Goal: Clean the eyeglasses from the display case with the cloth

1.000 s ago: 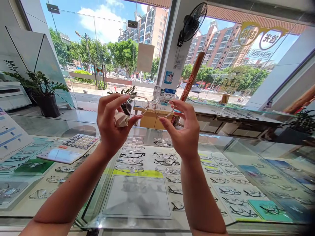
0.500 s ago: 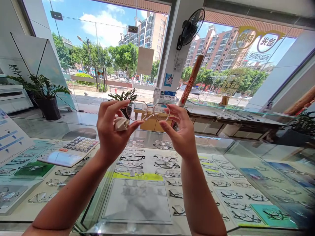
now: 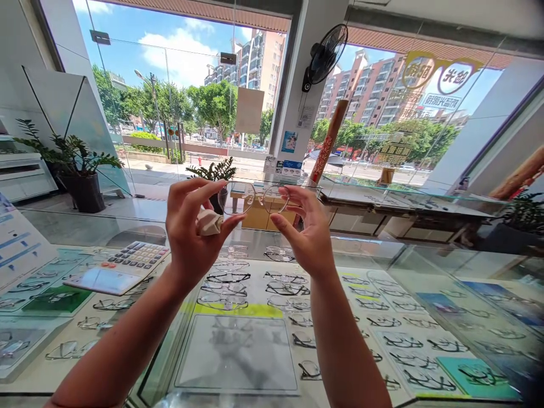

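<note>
A pair of thin-rimmed glasses [image 3: 238,198] is raised above the glass display counter, its two lenses side by side. My left hand [image 3: 193,224] pinches the left rim between fingers and thumb, and a folded beige cloth [image 3: 209,222] is tucked in its palm. On the other side, my right hand [image 3: 308,229] holds the right rim between thumb and fingertips. Below both hands, rows of glasses frames [image 3: 229,277] lie in the display case.
A calculator [image 3: 142,255] lies on the counter at left, beside a printed sheet [image 3: 21,243]. A grey pad [image 3: 238,354] is at the front centre. Beyond are potted plants [image 3: 83,184], a wall fan [image 3: 326,56] and another counter [image 3: 361,209].
The glasses have turned slightly, and my right hand has moved a little left and down. The view has tilted up slightly. Both hands keep their hold.
</note>
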A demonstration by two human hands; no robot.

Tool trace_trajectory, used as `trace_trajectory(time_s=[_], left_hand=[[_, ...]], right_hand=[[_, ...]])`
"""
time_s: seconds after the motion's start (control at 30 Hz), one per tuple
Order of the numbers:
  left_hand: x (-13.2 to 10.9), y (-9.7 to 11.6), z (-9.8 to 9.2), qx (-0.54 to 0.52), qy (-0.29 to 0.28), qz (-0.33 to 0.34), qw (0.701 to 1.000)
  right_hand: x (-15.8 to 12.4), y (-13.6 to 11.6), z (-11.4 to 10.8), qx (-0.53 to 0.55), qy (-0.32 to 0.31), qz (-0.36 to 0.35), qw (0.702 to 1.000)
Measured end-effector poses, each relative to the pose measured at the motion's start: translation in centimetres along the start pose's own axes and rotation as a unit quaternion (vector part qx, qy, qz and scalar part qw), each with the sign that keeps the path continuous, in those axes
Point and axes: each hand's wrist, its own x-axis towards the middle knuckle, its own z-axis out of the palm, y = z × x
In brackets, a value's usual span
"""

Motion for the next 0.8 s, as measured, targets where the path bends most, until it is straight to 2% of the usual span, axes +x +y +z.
trace_trajectory(time_s=[0.13,0.3,0.67,0.8], left_hand=[[0.0,-0.8,0.5,-0.018,0.014,-0.023,0.999],[-0.4,-1.8,1.3,-0.057,0.0,-0.05,0.997],[-1.2,-2.7,1.9,-0.078,0.004,-0.088,0.993],[-1.0,-2.6,1.8,-0.07,0.019,-0.061,0.996]], right_hand=[[-0.4,-0.8,0.4,-0.037,0.043,-0.04,0.998],[-0.8,-1.6,0.6,-0.097,0.073,-0.077,0.99],[-0.8,-1.8,0.6,-0.077,0.077,-0.102,0.989],[-0.7,-1.4,0.6,-0.078,0.079,-0.101,0.989]])
